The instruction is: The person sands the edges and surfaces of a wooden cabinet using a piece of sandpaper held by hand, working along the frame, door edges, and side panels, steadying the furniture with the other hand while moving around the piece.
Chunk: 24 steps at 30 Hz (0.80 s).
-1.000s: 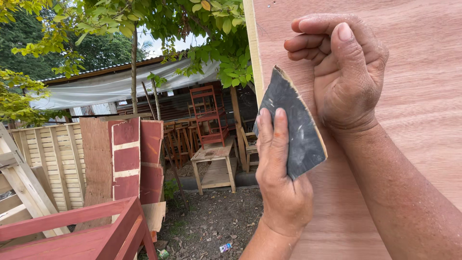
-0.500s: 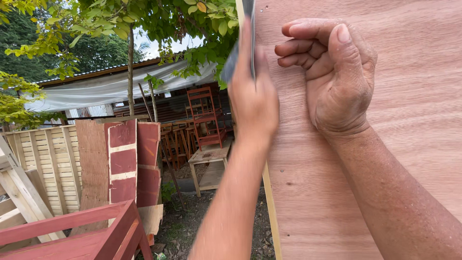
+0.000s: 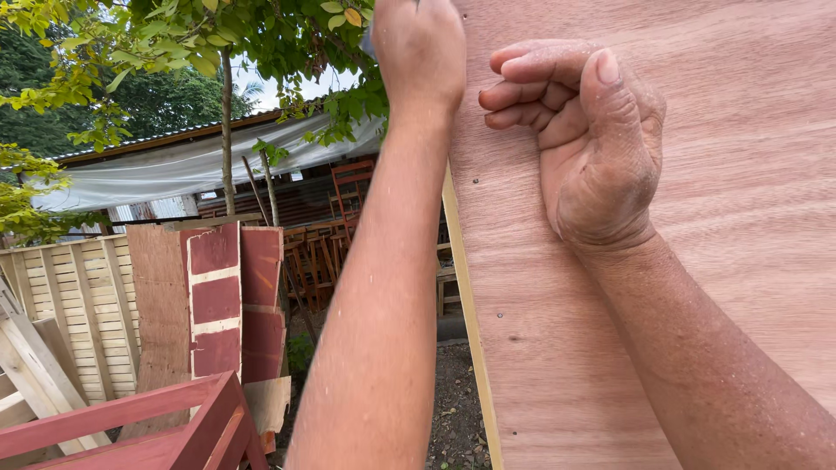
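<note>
A large reddish-brown plywood panel point(image 3: 740, 244) stands upright and fills the right side of the view. My right hand point(image 3: 592, 148) rests on its face as a loose fist, thumb up, holding nothing I can see. My left hand point(image 3: 418, 52) is raised at the top of the panel's pale left edge point(image 3: 461, 261), fingers closed. Only a grey sliver of a sandpaper sheet point(image 3: 367, 41) shows beside that hand; the rest is hidden behind it. My left forearm runs down the middle of the view.
A red-painted wooden frame point(image 3: 174, 418) lies at the lower left. Red and bare boards point(image 3: 218, 296) lean behind it, next to pale slatted panels point(image 3: 70, 296). A thin tree trunk point(image 3: 228, 139), a white tarp roof point(image 3: 157, 170) and red furniture frames point(image 3: 353, 187) stand farther back.
My left hand has gone from holding the sandpaper flat against the panel's face to its left edge, then slid upward along that edge. My right hand has stayed in place.
</note>
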Each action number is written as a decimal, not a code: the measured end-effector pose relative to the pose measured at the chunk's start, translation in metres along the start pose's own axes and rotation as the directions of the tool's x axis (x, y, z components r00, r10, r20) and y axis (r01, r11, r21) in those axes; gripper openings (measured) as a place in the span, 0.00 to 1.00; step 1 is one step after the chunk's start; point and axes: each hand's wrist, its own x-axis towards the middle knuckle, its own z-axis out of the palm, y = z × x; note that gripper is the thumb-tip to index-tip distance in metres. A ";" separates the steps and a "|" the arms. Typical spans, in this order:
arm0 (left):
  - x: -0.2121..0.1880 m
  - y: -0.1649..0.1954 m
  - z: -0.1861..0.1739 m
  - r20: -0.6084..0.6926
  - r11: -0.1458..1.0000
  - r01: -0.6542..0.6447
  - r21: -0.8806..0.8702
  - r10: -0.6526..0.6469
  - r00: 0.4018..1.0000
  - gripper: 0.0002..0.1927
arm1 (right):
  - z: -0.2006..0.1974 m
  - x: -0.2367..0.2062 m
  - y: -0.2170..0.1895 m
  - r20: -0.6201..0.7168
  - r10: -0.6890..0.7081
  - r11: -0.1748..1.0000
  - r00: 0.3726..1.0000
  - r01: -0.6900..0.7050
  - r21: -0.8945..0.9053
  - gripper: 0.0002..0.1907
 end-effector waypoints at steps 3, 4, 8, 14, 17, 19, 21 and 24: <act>-0.078 0.008 -0.028 -0.027 0.980 -0.108 -0.169 0.105 0.994 0.22 | 0.002 0.001 -0.001 -0.008 0.008 1.000 1.000 -0.008 0.015 0.28; -0.098 0.011 -0.037 -0.019 0.979 -0.129 -0.159 0.128 0.992 0.20 | 0.002 0.001 -0.002 -0.018 0.011 1.000 1.000 -0.010 0.012 0.28; -0.095 0.014 -0.036 -0.013 0.983 -0.141 -0.118 0.140 0.990 0.20 | 0.003 -0.001 -0.001 -0.036 0.003 1.000 0.999 -0.002 0.030 0.26; 0.006 -0.007 0.008 0.031 0.996 0.079 0.030 -0.080 0.996 0.17 | 0.003 0.000 0.002 0.008 -0.061 0.997 0.998 0.061 -0.042 0.21; -0.045 0.007 -0.017 -0.004 0.997 0.002 -0.077 -0.002 1.000 0.18 | 0.005 0.002 0.005 0.021 -0.068 0.998 0.997 0.068 -0.018 0.20; -0.114 0.030 -0.048 0.075 0.987 -0.031 -0.159 0.043 0.996 0.23 | 0.005 0.003 0.006 0.021 -0.066 0.998 0.998 0.066 -0.007 0.20; -0.178 0.055 -0.076 0.158 0.987 0.046 -0.151 -0.022 0.987 0.25 | 0.004 0.003 0.006 0.011 -0.061 0.998 0.998 0.061 0.000 0.20; -0.233 0.075 -0.100 0.226 0.934 0.233 -0.271 -0.174 0.959 0.29 | 0.003 0.001 0.004 -0.006 -0.045 0.999 0.999 0.045 0.015 0.20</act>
